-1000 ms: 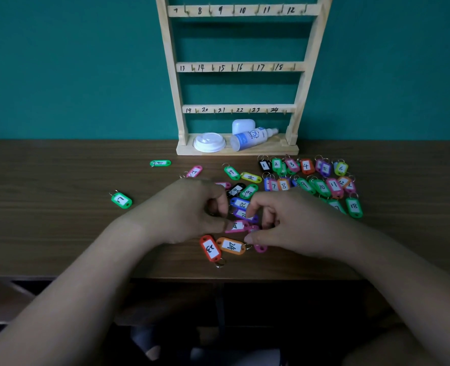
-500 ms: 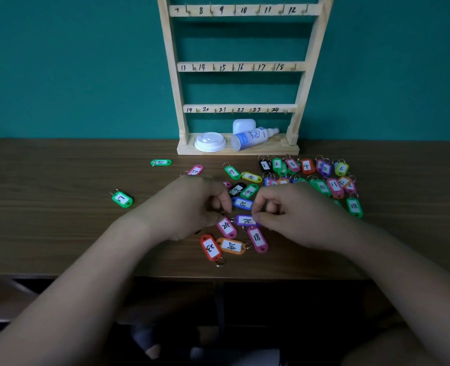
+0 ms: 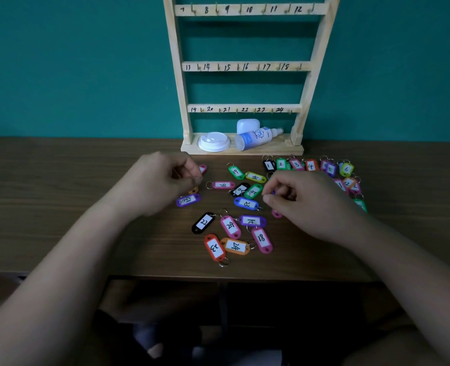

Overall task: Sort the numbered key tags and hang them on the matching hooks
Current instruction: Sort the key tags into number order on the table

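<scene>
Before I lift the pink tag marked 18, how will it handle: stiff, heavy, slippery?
The pink 18 tag looks like hard plastic, so probably stiff and light. Its metal ring at the top will likely dangle when lifted. Lying flat on the smooth table, it should slide, not roll, perhaps nudging the orange 24 tag beside it.

Indoor workspace: wooden desk (image 3: 60,207), teal wall (image 3: 73,75)

dim, even lighting; soft shadows; wide-angle bending at edges; slight blur on left hand (image 3: 160,186).
</scene>
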`<state>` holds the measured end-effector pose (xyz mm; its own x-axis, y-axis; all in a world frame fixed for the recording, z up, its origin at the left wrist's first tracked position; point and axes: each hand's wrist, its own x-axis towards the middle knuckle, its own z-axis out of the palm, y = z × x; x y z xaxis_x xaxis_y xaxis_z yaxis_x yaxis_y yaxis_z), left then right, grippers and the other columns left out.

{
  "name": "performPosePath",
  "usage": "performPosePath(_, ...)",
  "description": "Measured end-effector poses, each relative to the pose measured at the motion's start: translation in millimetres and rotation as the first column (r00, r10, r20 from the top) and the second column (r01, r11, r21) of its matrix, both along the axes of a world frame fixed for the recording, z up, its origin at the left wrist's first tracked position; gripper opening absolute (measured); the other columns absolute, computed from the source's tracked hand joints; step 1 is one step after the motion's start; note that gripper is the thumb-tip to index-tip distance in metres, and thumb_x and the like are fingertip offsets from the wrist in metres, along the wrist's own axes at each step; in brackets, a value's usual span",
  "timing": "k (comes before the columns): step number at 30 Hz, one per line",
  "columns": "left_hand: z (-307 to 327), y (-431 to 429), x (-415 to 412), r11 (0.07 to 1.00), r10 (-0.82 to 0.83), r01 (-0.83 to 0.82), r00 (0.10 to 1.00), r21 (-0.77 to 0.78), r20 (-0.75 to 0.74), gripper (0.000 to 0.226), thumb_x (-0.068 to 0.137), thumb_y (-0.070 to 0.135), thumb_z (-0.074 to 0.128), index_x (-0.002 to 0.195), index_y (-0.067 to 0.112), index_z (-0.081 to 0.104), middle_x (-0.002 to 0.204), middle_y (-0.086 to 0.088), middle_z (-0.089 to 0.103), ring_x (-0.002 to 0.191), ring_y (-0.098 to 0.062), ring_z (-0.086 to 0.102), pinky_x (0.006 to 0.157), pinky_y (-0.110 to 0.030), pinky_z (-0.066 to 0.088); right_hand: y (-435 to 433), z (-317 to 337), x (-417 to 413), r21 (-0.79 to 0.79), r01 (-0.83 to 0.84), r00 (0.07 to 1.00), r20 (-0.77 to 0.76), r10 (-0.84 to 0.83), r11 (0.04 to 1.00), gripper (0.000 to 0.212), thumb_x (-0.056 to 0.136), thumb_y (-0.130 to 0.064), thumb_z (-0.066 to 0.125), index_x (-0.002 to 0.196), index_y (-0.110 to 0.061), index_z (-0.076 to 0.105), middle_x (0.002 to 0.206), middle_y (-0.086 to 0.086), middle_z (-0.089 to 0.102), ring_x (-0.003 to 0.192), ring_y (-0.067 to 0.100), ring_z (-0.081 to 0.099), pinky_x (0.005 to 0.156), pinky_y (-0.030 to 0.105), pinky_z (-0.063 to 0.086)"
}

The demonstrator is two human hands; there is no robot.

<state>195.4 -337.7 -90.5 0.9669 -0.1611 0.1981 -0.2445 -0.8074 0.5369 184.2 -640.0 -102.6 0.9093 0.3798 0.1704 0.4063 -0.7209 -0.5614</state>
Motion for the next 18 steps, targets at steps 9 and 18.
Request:
performPosePath(9, 1.4, 30.7, 4.4, 0.991, 0.122, -0.117, 0.99, 0.072, -0.07, 0.007, 0.089, 0.033, 0.081, 0.092, 0.034, 0.075, 0.089, 0.016, 0.074, 0.086, 0.001, 0.065, 0.073, -0.016, 0.044, 17.7, -0.4, -18.2, -0.03, -0.228, 0.974, -0.027, 0.227, 0.973, 0.006, 0.092, -0.037, 0.079, 0.093, -0.036, 0.074, 0.087, -0.014, 0.067, 0.083, 0.007, 0.063, 0.068, 0.019, 0.048)
performPosePath(18, -3.9, 69.3, 5.0, 0.945, 0.296, -0.274, 0.948, 0.181, -0.112, 0.02, 0.087, 0.038, 0.082, 0.103, 0.035, 0.07, 0.105, 0.006, 0.067, 0.097, -0.016, 0.062, 0.082, -0.032, 0.043, 49.5, -16.1, -38.0, -0.085, -0.309, 0.945, 0.088, 0.316, 0.947, 0.029, 0.083, -0.059, 0.08, 0.095, -0.034, 0.069, 0.091, -0.017, 0.058, 0.096, 0.005, 0.056, 0.08, 0.024, 0.046)
